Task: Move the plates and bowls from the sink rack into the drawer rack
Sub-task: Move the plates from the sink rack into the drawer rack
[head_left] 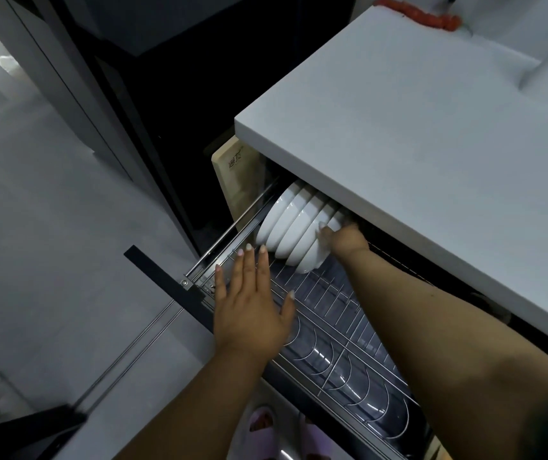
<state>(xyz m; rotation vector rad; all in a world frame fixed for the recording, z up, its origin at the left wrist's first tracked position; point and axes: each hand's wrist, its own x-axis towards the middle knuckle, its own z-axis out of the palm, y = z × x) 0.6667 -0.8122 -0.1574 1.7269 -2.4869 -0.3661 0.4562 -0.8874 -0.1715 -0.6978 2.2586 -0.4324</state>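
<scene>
My right fingers curl over the rim of the last bowl in the row, gripping it so I can seat it upright between the wires. My right hand reaches in under the worktop edge, which overhangs the back of the drawer rack, so I come at the bowl from the side rather than from above. My left hand hovers flat over the near rail with its fingers spread and straight, holding nothing; whether it actually rests on the rail I cannot tell, but I judge it is there to steady the drawer while the bowl settles.

The white bowls stand on edge, tilted and nested close together at the far end of the rack, touching one another; that keeps them from rolling. The slots nearer me are bare wire, with curved dividers over a grey tray.

Beyond the bowls a wooden board leans against the cabinet side. The black drawer front juts out to my left. Below, slippers show on the floor. The sink rack is out of view. The worktop's overhang is the main thing crowding my right hand.
</scene>
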